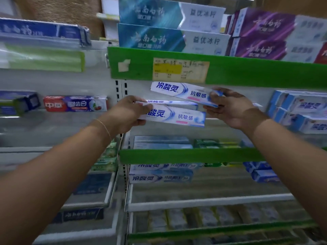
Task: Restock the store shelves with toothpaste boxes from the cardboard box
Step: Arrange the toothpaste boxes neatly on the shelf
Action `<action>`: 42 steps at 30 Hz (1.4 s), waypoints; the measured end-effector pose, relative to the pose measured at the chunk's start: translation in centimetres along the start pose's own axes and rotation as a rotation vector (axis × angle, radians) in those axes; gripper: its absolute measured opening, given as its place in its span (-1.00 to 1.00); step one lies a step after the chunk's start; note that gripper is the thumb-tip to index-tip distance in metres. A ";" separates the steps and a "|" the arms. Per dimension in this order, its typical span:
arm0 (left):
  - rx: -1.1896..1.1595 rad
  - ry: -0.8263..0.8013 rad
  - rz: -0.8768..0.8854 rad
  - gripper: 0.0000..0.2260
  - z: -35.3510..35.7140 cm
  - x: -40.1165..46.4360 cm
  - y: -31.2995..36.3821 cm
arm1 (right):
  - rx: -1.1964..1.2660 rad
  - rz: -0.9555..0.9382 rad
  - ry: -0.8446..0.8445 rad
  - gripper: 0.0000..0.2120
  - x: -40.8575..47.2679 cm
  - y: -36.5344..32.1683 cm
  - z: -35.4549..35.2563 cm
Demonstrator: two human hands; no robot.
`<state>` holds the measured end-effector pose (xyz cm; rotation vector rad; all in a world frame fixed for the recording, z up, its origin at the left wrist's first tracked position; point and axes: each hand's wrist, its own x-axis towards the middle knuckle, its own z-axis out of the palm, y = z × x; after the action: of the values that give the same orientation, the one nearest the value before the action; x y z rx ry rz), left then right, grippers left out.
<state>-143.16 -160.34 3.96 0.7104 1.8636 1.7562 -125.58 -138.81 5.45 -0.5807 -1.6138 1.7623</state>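
Left hand (128, 113) grips left end of a white-blue toothpaste box (178, 115), fingers curled round it, w/ a second box (175, 102) close behind. Right hand (230, 107) pinches right end of a tilted upper box (184, 91). All three at middle shelf level, under the green shelf strip (247, 71).

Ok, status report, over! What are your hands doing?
Left hand grips lower toothpaste box. Right hand holds upper box, tilted. Nothing blocking the shelf.

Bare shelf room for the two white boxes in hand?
Free: the shelf floor behind both hands, between the upright strip and the blue-white stack at right. Left hand grips the lower box, right hand the upper box. Crowded: the top shelf with teal boxes.
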 end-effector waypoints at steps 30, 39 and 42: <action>0.488 0.328 0.176 -0.41 0.9 5.5 -2.6 | -0.832 -0.090 0.033 -0.60 8.7 1.4 1.7; 0.462 0.298 0.181 -0.25 0.9 5.3 -2.5 | -0.806 -0.126 0.115 -0.75 8.0 1.9 2.5; 0.438 0.264 0.160 -0.25 0.8 5.1 -2.4 | -0.838 -0.067 0.189 -0.77 7.3 1.2 2.7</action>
<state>-146.55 -156.46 1.60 0.8371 2.4765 1.6110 -132.67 -135.37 5.45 -1.0121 -2.1658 0.8819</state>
